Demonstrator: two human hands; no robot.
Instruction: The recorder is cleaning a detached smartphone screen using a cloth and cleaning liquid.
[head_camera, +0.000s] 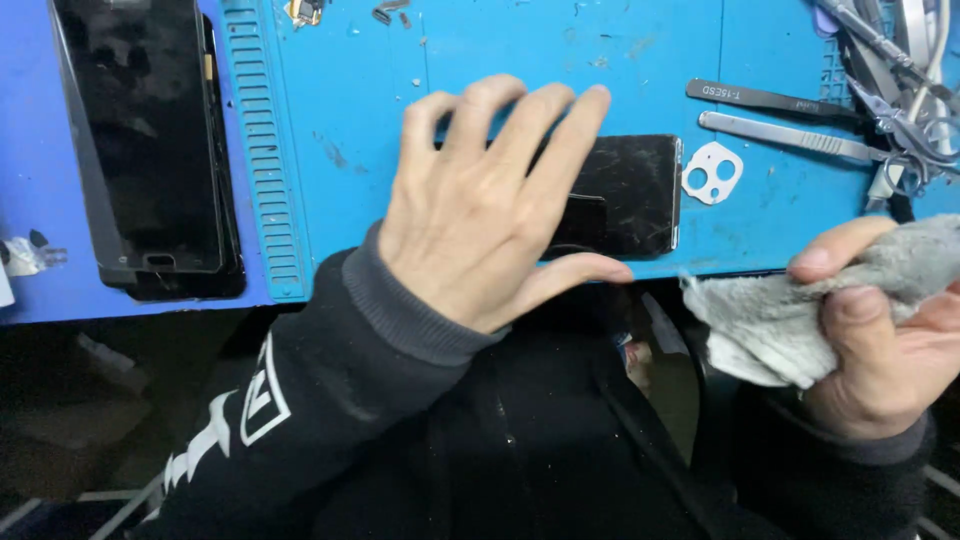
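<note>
A crumpled grey cloth (800, 320), nearest the lens at lower right, sits bunched in the right hand (880, 340), whose thumb and fingers close around it just off the near edge of the bench. To the left, the left hand (490, 215) lies flat, fingers spread and extended, palm pressing down on a black rectangular phone panel (630, 195); it grips nothing, only bears on the glossy, smudged surface, thumb stretched along the panel's near edge. The panel rests near the front edge of a blue rubber work mat (360, 120), its right half showing beyond the fingertips. Just right of the panel lies a small white camera-lens frame (712, 172) with two round openings. Farther right, two metal tweezers (780, 115) lie side by side, pointing left, beside a tangle of steel tools (900, 110) at the far right corner. At far left, a second black phone screen (140, 140) lies lengthwise on the darker blue bench top (30, 150). Dark sleeves cover both forearms.
</note>
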